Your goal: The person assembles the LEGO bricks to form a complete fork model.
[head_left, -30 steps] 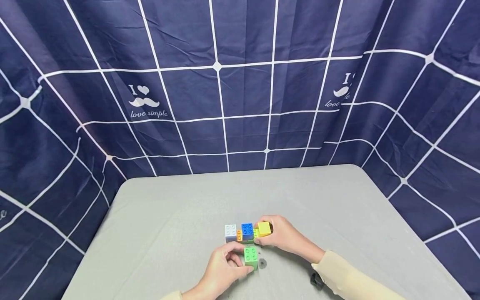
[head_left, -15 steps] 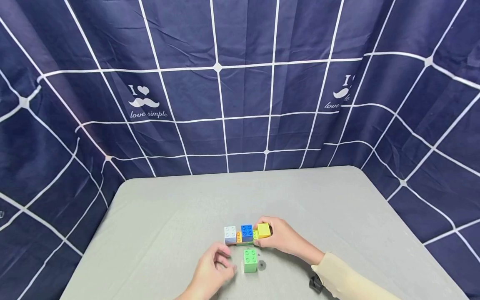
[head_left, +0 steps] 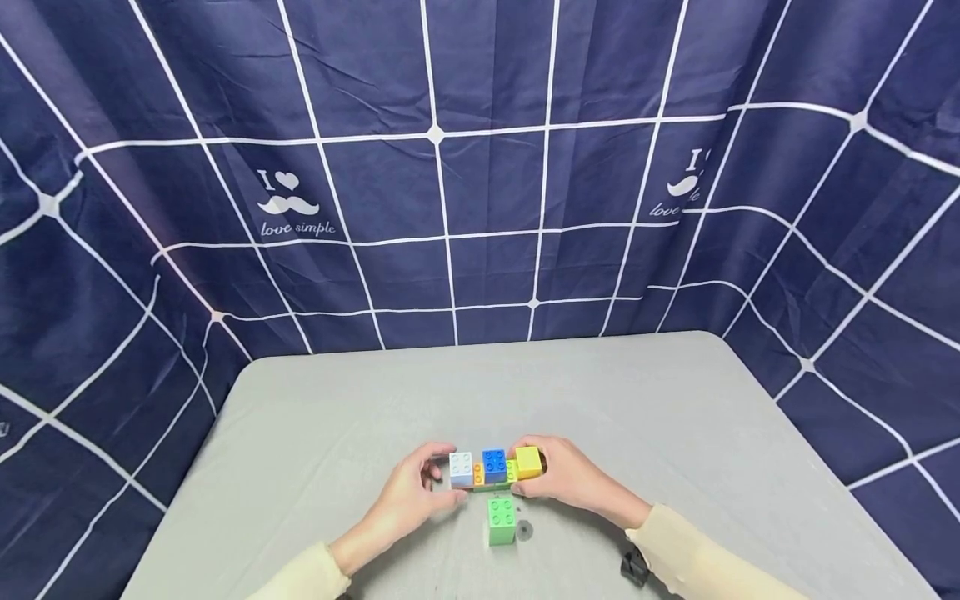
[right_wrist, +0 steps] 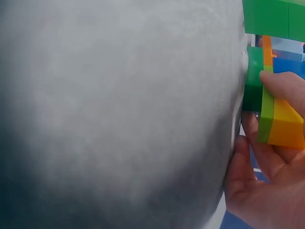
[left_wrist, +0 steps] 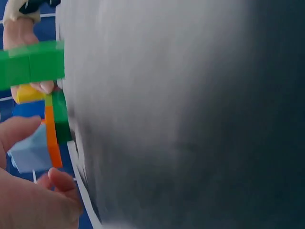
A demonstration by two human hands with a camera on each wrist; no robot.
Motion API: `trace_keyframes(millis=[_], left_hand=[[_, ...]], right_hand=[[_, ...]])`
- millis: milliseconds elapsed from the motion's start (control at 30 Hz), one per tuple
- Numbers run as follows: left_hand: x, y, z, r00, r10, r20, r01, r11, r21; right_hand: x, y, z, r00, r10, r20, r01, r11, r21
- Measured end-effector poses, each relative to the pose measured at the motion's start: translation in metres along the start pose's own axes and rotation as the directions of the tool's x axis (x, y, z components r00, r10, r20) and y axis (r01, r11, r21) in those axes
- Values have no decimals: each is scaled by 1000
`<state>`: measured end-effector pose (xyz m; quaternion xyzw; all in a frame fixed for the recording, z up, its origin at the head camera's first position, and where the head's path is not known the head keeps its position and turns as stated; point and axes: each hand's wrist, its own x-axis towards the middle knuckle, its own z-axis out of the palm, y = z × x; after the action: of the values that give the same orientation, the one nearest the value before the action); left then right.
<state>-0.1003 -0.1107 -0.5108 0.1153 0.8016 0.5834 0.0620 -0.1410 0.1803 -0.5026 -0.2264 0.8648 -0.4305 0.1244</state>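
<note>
A built row of toy bricks lies across the table: a light blue brick [head_left: 461, 468] on an orange plate [left_wrist: 53, 138], a dark blue brick [head_left: 493, 465] in the middle, and a yellow brick [head_left: 528, 461] on a lime plate [right_wrist: 267, 107]. Underneath is a dark green brick [right_wrist: 254, 78]. My left hand [head_left: 408, 492] pinches the light blue end, thumb in front, index finger behind. At the yellow end, my right hand [head_left: 562, 471] grips the row, its thumb over the lime plate's front. A separate green brick stack [head_left: 501, 522] stands upright just in front of the row.
The grey table [head_left: 360, 417] reaches back to a dark blue curtain [head_left: 495, 183] with white lines. A small black object [head_left: 634, 567] lies beside the right sleeve. A dark spot [head_left: 525, 530] marks the surface right of the green stack.
My left hand has let go of the green stack, leaving it standing, and moved up and left to the row's light blue end. The right hand has stayed at the yellow end.
</note>
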Motion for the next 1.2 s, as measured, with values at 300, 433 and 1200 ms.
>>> trace_keyframes(millis=[300, 433, 1200], left_hand=[[18, -6, 1, 993, 25, 111, -29, 999, 34], [20, -6, 4, 995, 21, 92, -25, 999, 38], [21, 4, 5, 999, 3, 53, -5, 999, 41]], right_hand=[[1, 1, -1, 1000, -6, -8, 6, 1000, -26], [2, 0, -1, 1000, -5, -1, 5, 1000, -29], [2, -10, -5, 1000, 1, -1, -1, 993, 118]])
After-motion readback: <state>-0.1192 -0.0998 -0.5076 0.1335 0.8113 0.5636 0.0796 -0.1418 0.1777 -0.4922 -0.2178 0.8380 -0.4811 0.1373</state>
